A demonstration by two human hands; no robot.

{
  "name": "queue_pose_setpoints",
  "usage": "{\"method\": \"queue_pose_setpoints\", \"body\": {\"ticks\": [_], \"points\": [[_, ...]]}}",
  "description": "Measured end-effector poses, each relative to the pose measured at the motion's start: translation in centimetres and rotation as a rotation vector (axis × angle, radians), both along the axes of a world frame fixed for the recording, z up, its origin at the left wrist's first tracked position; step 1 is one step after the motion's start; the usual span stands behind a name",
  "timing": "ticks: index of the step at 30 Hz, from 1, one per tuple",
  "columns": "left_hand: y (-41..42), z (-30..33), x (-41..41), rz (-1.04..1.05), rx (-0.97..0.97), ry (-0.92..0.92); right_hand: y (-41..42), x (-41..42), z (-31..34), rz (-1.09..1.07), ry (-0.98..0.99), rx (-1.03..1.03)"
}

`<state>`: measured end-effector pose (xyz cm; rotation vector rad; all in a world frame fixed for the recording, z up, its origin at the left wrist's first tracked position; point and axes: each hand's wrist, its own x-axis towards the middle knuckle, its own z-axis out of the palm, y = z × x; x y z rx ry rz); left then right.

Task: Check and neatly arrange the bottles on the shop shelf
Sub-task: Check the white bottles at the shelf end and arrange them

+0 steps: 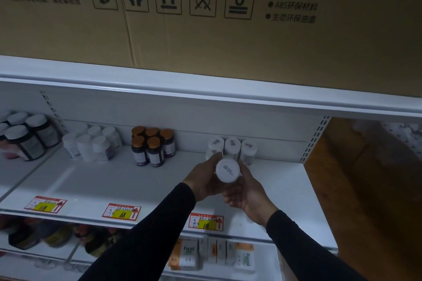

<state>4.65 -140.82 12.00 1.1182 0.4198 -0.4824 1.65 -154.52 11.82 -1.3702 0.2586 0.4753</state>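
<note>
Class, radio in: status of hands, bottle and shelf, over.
Left hand and right hand grip white bottle, lifted off shelf. White group right behind. Nothing blocking.

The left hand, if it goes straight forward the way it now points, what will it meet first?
Probably the front-left white bottle of the group at the back of the shelf: the left hand, holding the white bottle together with the right hand, seems almost touching it, though depth is unclear.
</note>
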Motion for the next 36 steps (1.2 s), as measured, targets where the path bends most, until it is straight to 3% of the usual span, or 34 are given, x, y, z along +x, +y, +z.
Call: {"method": "queue_pose_setpoints", "body": {"ticks": [5, 15, 23, 27, 33, 36], "points": [[0.3, 0.8, 0.5, 0.087, 0.071, -0.163, -0.5, 0.3, -0.2, -0.051, 0.038, 0.051], [0.0, 1.1, -0.8, -0.038, 0.157, -0.522, -1.1, 0.7, -0.5, -0.201, 0.093, 0.312], [-1.6, 0.2, -1.5, -0.148, 0.354, -0.581, -2.9, 0.9, -1.5, -0.218, 0.071, 0.330], [-3.1, 0.3, -1.8, -0.130, 0.400, -0.591, -4.5, 0.6, -1.8, -0.201, 0.038, 0.270], [-5.5, 0.3, -2.1, -0.178, 0.504, -0.629, -8.1, -0.5, -2.5, -0.155, -0.270, -0.133], [-6.8, -0.2, -1.9, -0.240, 0.503, -0.639, -9.5, -1.4, -2.7, -0.203, -0.334, -0.222]]}}
